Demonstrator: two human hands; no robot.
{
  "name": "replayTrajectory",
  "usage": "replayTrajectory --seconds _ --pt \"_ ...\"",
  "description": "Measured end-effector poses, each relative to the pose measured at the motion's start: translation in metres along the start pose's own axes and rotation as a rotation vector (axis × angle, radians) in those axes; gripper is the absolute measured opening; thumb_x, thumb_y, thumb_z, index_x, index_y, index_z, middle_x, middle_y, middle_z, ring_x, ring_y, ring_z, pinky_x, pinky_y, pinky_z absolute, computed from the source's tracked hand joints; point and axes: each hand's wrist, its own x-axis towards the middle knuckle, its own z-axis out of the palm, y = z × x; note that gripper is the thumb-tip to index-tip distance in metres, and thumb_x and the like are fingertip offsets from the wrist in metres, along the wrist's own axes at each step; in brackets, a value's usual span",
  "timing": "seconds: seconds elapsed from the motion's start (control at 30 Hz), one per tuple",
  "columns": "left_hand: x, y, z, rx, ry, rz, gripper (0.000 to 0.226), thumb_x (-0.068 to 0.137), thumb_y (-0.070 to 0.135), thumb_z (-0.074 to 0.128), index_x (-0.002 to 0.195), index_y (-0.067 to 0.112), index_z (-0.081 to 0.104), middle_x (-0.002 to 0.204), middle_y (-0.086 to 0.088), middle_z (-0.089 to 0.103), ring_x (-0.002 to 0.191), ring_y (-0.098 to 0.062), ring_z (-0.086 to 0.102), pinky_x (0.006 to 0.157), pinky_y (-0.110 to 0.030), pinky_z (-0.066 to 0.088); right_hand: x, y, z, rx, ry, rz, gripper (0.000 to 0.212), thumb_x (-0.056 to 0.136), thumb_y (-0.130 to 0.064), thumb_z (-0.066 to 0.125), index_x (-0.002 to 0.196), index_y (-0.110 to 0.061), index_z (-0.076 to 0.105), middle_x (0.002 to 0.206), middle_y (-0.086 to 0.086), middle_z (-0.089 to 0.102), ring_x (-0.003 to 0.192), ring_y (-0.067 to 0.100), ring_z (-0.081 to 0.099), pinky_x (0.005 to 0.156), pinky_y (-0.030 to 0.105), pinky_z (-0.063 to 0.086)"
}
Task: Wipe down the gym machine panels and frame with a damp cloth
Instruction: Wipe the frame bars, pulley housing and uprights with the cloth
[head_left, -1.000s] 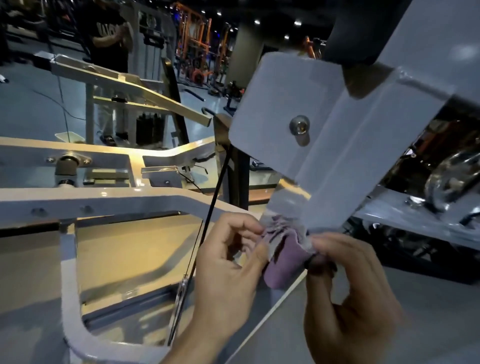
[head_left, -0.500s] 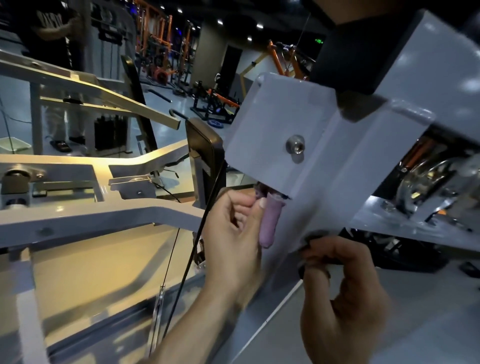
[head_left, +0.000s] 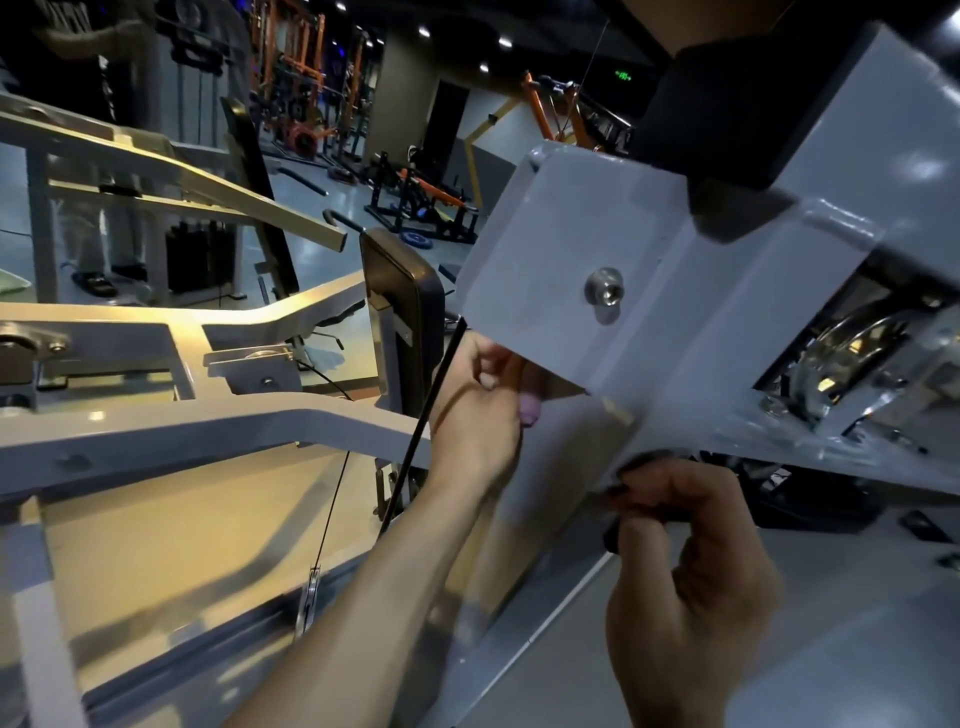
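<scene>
The left hand is up at the bottom edge of the grey panel. Its fingers are curled and pinch the cloth. Only a small pink bit of the cloth shows, just under the panel edge. The rest is tucked behind the panel and the hand. A bolt sits in the middle of the panel, above the cloth.

The right hand is lower down, at the edge of the grey frame. Its fingers are curled tight. Something small and dark shows at the fingertips, but I cannot tell what it is, or if the hand holds it.

A black cable runs down just beside the left wrist.

I think the step now is wiping under the panel, along its hidden edge. Next, the cloth should slide along that edge and then come out onto the flat face. The left hand must keep a good pinch so the cloth does not slip out, and stay off the cable.
</scene>
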Motion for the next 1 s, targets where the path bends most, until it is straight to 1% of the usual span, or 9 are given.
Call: replayTrajectory --seconds 0.17,0.27,0.37,0.43,0.5,0.6,0.67,0.83,1.0 --pt "-0.038 -0.013 -0.008 -0.053 0.065 0.107 0.007 0.100 0.009 0.064 0.094 0.012 0.062 0.072 0.016 0.061 0.069 0.001 0.058 0.065 -0.013 0.044 -0.001 0.001 0.000 0.018 -0.006 -0.014 0.020 0.074 -0.007 0.047 0.082 -0.020 0.062 0.078 0.005 0.064 0.066 0.024 0.060 0.059 0.028 0.045" --pt "-0.035 -0.015 -0.006 -0.028 0.071 0.158 0.008 0.100 0.008 0.063 0.094 0.013 0.061 0.073 0.018 0.060 0.069 0.001 0.058 0.066 -0.011 0.043 0.000 0.002 0.000 0.020 -0.005 -0.012 0.018 0.075 -0.008 0.047 0.080 -0.019 0.061 0.077 0.005 0.063 0.065 0.023 0.058 0.061 0.026 0.044" --pt "-0.016 -0.016 -0.005 0.043 0.065 0.133 0.015 0.100 0.005 0.059 0.096 0.019 0.061 0.084 0.002 0.067 0.077 -0.011 0.064 0.070 -0.020 0.047 0.001 0.002 0.000 0.015 -0.007 -0.001 0.018 0.074 -0.011 0.048 0.080 -0.021 0.061 0.077 0.002 0.063 0.067 0.022 0.059 0.062 0.025 0.045" --pt "-0.019 -0.018 -0.007 0.065 0.048 0.178 0.010 0.102 0.011 0.059 0.100 0.020 0.063 0.089 0.004 0.067 0.083 -0.010 0.064 0.074 -0.019 0.047 0.001 0.002 0.000 0.018 -0.006 0.001 0.018 0.074 -0.012 0.047 0.080 -0.021 0.061 0.078 -0.001 0.063 0.069 0.020 0.059 0.064 0.023 0.044" --pt "-0.040 -0.025 -0.013 0.077 0.031 0.220 0.004 0.100 0.022 0.060 0.100 0.024 0.064 0.085 0.011 0.064 0.079 -0.008 0.062 0.071 -0.020 0.046 0.001 0.003 0.001 0.019 -0.007 0.007 0.018 0.074 -0.013 0.047 0.080 -0.022 0.061 0.077 -0.001 0.063 0.070 0.017 0.059 0.065 0.021 0.044" --pt "-0.076 -0.026 -0.017 -0.013 0.020 0.090 0.008 0.090 0.038 0.066 0.095 0.031 0.065 0.072 0.002 0.063 0.064 -0.021 0.059 0.058 -0.030 0.046 0.002 0.003 0.002 0.039 0.005 0.012 0.017 0.074 -0.014 0.046 0.080 -0.021 0.060 0.076 0.002 0.062 0.069 0.014 0.059 0.064 0.017 0.043" --pt "-0.081 -0.015 -0.015 -0.023 0.019 0.117 0.016 0.085 0.046 0.069 0.093 0.033 0.065 0.071 0.001 0.064 0.062 -0.021 0.060 0.056 -0.033 0.047 0.002 0.002 0.002 0.035 0.011 0.018 0.015 0.073 -0.015 0.047 0.078 -0.022 0.059 0.074 0.002 0.061 0.068 0.014 0.058 0.063 0.015 0.043" --pt "-0.062 0.042 -0.002 0.176 0.027 0.544 0.004 0.097 0.032 0.072 0.095 0.032 0.069 0.089 0.011 0.069 0.084 -0.016 0.069 0.069 -0.021 0.052 0.003 0.001 0.001 0.048 0.001 0.028 0.015 0.072 -0.016 0.046 0.077 -0.021 0.060 0.073 0.001 0.060 0.066 0.014 0.056 0.060 0.013 0.041" --pt "-0.064 0.037 -0.005 0.282 0.068 0.576 0.003 0.099 0.028 0.070 0.101 0.029 0.071 0.090 0.012 0.070 0.083 -0.012 0.069 0.068 -0.027 0.054 0.003 0.002 -0.001 0.038 -0.009 0.010 0.015 0.072 -0.015 0.049 0.076 -0.020 0.062 0.073 0.000 0.058 0.065 0.012 0.055 0.059 0.015 0.041"
